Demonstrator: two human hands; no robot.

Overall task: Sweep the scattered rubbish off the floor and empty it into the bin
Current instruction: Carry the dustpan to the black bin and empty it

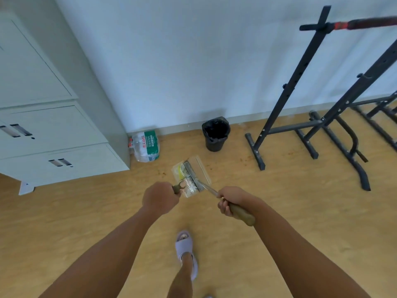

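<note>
Wooden brush handle [241, 212] sits gripped in the right hand [231, 202], its bristled head resting in the clear plastic dustpan [191, 175], whose handle the left hand [160, 197] clenches. Both hover above the pale wood-look floor [279, 211]. Near the wall stands the black lined bin [215, 134], apart from the dustpan.

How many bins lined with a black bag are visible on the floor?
1. The round black plastic bin with a black bag stands by the white wall, ahead of both hands; others may be out of view.
</note>
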